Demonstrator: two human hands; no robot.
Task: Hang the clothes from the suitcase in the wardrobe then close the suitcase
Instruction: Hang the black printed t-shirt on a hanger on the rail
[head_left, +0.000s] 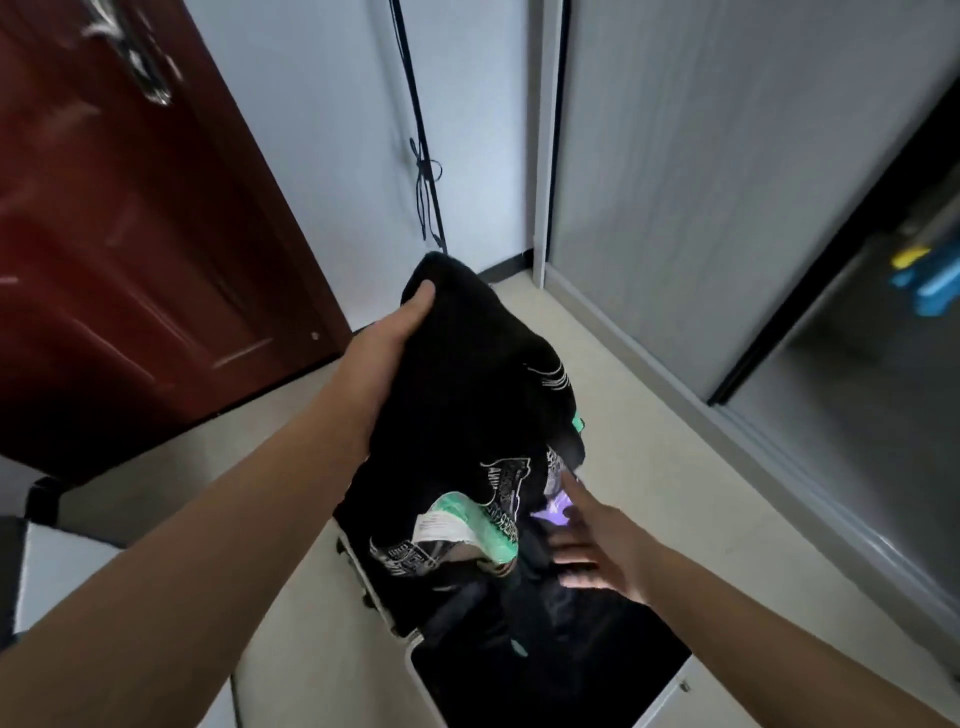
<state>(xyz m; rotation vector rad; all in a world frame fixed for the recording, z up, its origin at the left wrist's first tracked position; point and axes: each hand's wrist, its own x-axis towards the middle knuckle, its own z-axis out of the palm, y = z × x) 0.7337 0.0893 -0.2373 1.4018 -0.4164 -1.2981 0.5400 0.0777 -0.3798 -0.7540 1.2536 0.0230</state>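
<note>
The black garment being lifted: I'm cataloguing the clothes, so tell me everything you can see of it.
The black garment looks like soft knit fabric, bunched and hanging in folds above the open suitcase. White lettering and graphics, mint-green patches and a white label show on its lower part. The left hand holds its upper edge, thumb on top. The right hand, fingers extended, reaches its lower right side. Its type is unclear.
</note>
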